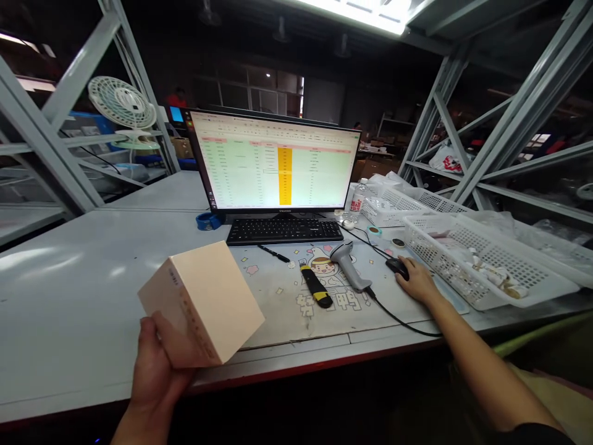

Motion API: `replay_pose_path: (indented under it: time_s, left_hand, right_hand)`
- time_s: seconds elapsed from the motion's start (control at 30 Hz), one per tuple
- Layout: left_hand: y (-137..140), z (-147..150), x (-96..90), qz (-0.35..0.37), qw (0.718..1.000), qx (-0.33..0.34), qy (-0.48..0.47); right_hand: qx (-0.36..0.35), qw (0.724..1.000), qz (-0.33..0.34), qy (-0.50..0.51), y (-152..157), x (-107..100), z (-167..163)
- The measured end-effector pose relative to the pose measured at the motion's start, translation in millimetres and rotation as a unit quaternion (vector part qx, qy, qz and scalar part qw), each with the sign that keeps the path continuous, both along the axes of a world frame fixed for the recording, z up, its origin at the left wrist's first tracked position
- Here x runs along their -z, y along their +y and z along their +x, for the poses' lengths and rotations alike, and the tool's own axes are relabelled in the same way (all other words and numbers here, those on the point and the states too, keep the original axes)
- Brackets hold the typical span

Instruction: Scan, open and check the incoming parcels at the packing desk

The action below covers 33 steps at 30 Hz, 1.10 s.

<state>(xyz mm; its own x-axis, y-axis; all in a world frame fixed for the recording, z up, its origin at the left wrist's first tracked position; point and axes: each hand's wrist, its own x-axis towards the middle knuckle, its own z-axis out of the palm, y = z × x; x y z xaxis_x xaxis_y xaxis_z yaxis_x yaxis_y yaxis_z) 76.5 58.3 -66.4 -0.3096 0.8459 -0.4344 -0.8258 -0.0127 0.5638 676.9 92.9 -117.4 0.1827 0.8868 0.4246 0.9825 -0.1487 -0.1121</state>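
At lower left of the frame, the left hand [155, 364] has its grip closed on a pale box [217, 296], held tilted. Right of centre, the right hand's [419, 283] grip curls over a black mouse [397, 267] on the desk [69, 309]; a grey scanner [351, 266] and black-and-yellow tool [315, 285] lie mid-frame.

Keyboard [285, 230] before monitor [236, 173], mouse [395, 266] right of scanner [353, 271], seemingly small parts [493, 275] in basket [442, 266]
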Motion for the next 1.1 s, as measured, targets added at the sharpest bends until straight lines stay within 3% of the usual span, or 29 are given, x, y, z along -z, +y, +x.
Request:
replay_pose_path:
  time_s: [0.1,0.27,0.4,0.67,1.1]
  left_hand:
    - [0,-2,4.5,0.010,1.000,-0.002,0.013]
    - [-2,-2,11.2,0.018,0.999,0.001,0.034]
    - [-1,-6,18.3,0.034,0.998,-0.008,0.043]
    - [-1,-11,27.1,0.064,0.998,0.010,-0.006]
    - [-2,-9,20.2,0.048,0.999,0.019,-0.001]
  right_hand:
    - [-0.027,0.999,0.016,0.005,-2,13,-1]
    - [-0.061,0.993,0.099,0.011,-4,21,-8]
    - [-0.086,0.993,0.075,0.009,-3,30,-6]
    - [-0.071,0.995,0.064,0.019,8,49,8]
    - [-0.022,0.998,0.043,0.028,1,38,-5]
